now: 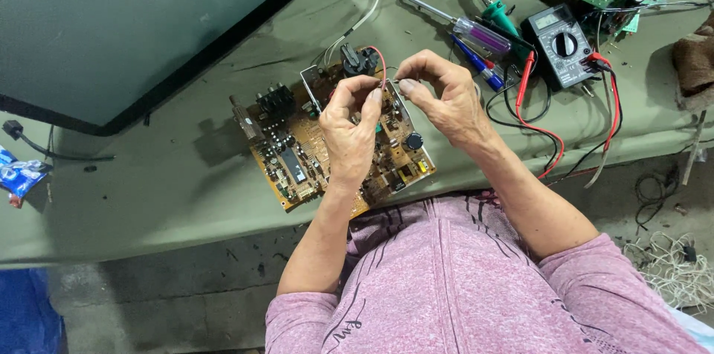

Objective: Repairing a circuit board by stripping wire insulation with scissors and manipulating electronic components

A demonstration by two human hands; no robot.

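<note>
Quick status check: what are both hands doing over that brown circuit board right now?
Left hand and right hand pinch a thin red wire. Circuit board flat beneath. Multimeter aside.

The person wears a pink, heathered top [461,280] with a mottled weave and short sleeves. Dark, thin scribbled lines run across its front, thickest near the middle and at the lower left, where they curl like handwriting. The left sleeve [297,320] ends just above the elbow in a plain hem; the right sleeve [602,272] is wider and hangs loosely around the upper arm. Both forearms are bare. The left hand [349,127] and right hand [442,97] carry no rings, watch or gloves.
</note>
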